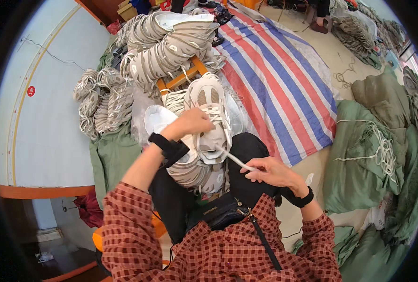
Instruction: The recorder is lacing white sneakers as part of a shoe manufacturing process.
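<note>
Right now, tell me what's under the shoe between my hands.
Past the heel of that shoe, more beige-and-white shoes show lower down. What it rests on directly is covered by the shoe itself, and the left hand hides part of its left side.

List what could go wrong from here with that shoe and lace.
1. The right hand holds a lace stretched away from the shoe; too hard a tug might pull the shoe askew.
2. The left hand is over the lacing, so its fingers might get in the lace's way.
3. Beyond the shoe, the shoe stack looks loosely heaped; a knock could perhaps topple it.
</note>
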Motion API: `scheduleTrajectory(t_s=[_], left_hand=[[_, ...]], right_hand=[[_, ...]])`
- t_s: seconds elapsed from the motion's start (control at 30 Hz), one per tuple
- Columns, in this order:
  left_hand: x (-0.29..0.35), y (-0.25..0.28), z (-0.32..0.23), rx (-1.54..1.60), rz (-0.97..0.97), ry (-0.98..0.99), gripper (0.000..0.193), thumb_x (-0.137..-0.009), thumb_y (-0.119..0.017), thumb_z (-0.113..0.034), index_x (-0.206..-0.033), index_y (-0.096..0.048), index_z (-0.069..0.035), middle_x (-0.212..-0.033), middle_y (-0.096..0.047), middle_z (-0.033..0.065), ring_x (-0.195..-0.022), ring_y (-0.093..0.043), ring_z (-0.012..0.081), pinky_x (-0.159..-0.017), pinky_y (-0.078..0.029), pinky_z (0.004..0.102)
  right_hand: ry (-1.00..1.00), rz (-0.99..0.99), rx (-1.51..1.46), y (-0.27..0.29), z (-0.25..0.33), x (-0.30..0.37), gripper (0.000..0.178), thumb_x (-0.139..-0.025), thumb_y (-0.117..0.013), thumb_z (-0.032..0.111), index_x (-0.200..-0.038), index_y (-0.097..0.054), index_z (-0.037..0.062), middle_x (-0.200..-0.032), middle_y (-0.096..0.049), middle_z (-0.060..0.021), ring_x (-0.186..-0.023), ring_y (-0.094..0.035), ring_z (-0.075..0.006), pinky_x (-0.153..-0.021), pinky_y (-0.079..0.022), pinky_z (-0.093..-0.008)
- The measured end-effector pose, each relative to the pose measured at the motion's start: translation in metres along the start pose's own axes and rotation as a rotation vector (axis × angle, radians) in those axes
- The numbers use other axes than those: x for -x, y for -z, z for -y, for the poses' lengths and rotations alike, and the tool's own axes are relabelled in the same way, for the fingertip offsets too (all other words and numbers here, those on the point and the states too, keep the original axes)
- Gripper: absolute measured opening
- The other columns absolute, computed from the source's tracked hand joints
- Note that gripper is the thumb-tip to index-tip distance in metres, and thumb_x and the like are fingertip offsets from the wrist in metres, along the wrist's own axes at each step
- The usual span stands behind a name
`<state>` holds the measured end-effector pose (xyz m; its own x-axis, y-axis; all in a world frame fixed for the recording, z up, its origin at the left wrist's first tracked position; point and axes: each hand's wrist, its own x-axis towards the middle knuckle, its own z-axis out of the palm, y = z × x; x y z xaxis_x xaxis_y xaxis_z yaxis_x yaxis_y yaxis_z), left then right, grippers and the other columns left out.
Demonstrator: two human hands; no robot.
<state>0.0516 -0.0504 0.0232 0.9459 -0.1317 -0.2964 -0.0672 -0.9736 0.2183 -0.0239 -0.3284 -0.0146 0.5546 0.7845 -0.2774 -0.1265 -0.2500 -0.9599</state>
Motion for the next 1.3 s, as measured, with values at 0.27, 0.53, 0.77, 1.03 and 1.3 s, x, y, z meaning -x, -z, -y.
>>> scheduleTrajectory(t_s=[0.27,0.53,0.77,1.03,1.3], left_hand=[[0.001,0.005,0.015,0.757,0.11,0.148,0.025,-0.074,-0.064,-0.026,-0.069,-0.065,-0.002,-0.062,-0.054,-0.0014,-0.059,-0.044,0.0088,-0.055,-0.034,0.0241],[-0.001,0.005,0.019,0.384,0.13,-0.088,0.025,-0.07,-0.063,-0.026,-0.065,-0.056,-0.002,-0.061,-0.053,-0.0024,-0.057,-0.046,0.0083,-0.053,-0.036,0.0256],[0.002,-0.011,0.04,0.726,0.12,0.003,0.015,-0.068,-0.067,-0.012,-0.074,-0.055,-0.004,-0.066,-0.052,-0.0046,-0.061,-0.047,0.0064,-0.056,-0.037,0.0225],[0.012,-0.021,0.017,0.99,-0.209,0.069,0.006,-0.076,-0.064,-0.008,-0.081,-0.062,-0.004,-0.075,-0.057,-0.0002,-0.068,-0.053,0.007,-0.063,-0.043,0.0221],[0.019,-0.038,-0.026,-0.062,-0.467,-0.086,0.014,-0.068,-0.067,-0.02,-0.07,-0.063,-0.007,-0.078,-0.055,0.0098,-0.079,-0.058,0.028,-0.067,-0.044,0.0416]], right_hand=[[0.001,-0.159,-0.135,0.004,-0.01,0.0,0.023,-0.089,-0.058,0.019,-0.106,-0.062,0.0041,-0.067,-0.057,0.0004,-0.059,-0.052,-0.0052,-0.053,-0.04,-0.0206],[-0.028,-0.195,-0.111,0.008,-0.021,0.009,0.021,-0.09,-0.057,0.016,-0.104,-0.062,0.0012,-0.067,-0.058,-0.0013,-0.06,-0.054,-0.006,-0.053,-0.042,-0.0197],[0.026,-0.31,-0.181,0.017,-0.025,0.019,0.018,-0.091,-0.054,0.014,-0.095,-0.065,0.0006,-0.063,-0.056,0.0013,-0.055,-0.051,-0.0049,-0.05,-0.039,-0.0196],[0.048,-0.664,0.005,0.042,-0.058,0.068,0.014,-0.09,-0.054,0.008,-0.088,-0.067,0.0019,-0.059,-0.049,0.0027,-0.051,-0.043,-0.0058,-0.047,-0.034,-0.0218],[0.335,-0.42,0.478,0.0,0.023,0.077,0.007,-0.082,-0.061,0.007,-0.086,-0.066,0.0028,-0.073,-0.064,-0.0091,-0.06,-0.059,-0.0242,-0.055,-0.045,-0.0339]])
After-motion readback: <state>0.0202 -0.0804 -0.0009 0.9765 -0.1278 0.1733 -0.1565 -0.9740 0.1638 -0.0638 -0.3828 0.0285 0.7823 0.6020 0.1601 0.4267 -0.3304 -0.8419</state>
